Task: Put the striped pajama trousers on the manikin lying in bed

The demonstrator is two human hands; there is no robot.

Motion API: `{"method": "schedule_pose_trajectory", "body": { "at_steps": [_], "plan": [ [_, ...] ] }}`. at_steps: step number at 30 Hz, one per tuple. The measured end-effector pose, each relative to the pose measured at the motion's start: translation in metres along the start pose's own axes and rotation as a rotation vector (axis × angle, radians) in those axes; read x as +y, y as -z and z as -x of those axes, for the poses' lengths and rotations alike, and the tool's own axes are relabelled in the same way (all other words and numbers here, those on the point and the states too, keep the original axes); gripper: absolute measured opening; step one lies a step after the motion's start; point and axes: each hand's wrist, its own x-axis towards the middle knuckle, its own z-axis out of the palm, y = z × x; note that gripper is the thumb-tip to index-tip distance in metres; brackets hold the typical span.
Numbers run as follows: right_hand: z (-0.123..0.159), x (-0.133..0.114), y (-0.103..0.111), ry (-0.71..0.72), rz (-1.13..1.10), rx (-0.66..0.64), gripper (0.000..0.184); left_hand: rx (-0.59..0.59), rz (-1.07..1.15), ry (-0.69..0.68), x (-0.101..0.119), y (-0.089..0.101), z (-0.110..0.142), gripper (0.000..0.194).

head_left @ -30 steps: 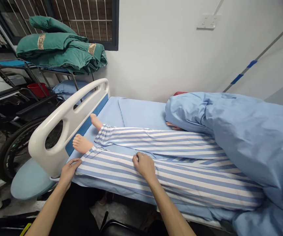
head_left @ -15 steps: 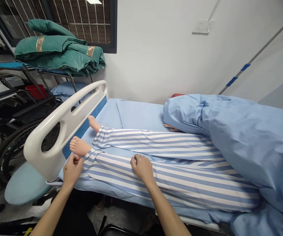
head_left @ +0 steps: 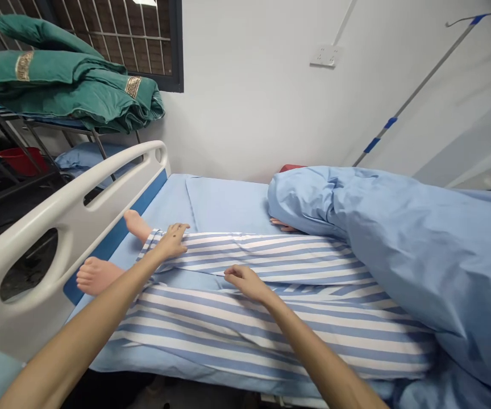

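Note:
Blue-and-white striped trousers (head_left: 271, 335) cover two legs stretched along the bed, with a near bare foot (head_left: 96, 276) and a far bare foot (head_left: 137, 225) that look like a manikin's. My left hand (head_left: 172, 241) is over the far trouser leg close to its cuff, fingers apart; whether it touches the cloth I cannot tell. Between the two legs, around knee height, my right hand (head_left: 249, 282) hovers low with its fingers loosely bent and nothing visible in them. A light blue quilt (head_left: 420, 227) hides the upper body, and some fingers (head_left: 283, 225) show from under its edge.
A white bed end board (head_left: 113, 176) stands beyond the feet. Behind it, a folded green quilt (head_left: 70, 85) lies on a metal-framed chair, with a red bucket (head_left: 23, 161) below. Along the right wall leans a pole with blue bands (head_left: 416, 94).
My left hand has moved from the near cuff across to the far trouser leg and opened. My right hand has lifted off the near leg and shifted slightly inward. The view has turned right.

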Motion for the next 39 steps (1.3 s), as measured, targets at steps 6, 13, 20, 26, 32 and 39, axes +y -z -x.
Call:
{"method": "schedule_pose_trajectory", "body": {
  "at_steps": [6, 13, 20, 26, 32, 39],
  "plan": [
    [-0.035, 0.04, 0.044, -0.135, 0.162, -0.378, 0.019, -0.259, -0.31, 0.056, -0.045, -0.014, -0.012, 0.065],
    [-0.05, 0.082, 0.046, -0.165, 0.254, -0.315, 0.013, -0.375, -0.459, 0.2, -0.038, -0.013, -0.026, 0.047],
    [-0.05, 0.097, 0.055, -0.215, 0.099, -0.367, 0.012, -0.368, -0.505, 0.192, -0.026, -0.012, -0.026, 0.041],
    [-0.049, 0.099, 0.054, -0.246, 0.005, -0.412, 0.011, -0.408, -0.577, 0.27, -0.017, -0.006, -0.019, 0.048],
    [-0.047, 0.096, 0.052, -0.26, -0.042, -0.472, 0.014, -0.391, -0.663, 0.217, -0.006, 0.028, -0.027, 0.044],
    [-0.047, 0.102, 0.051, -0.26, -0.055, -0.35, 0.056, -0.373, -0.696, 0.175, 0.006, 0.048, -0.032, 0.042]
  ]
}}
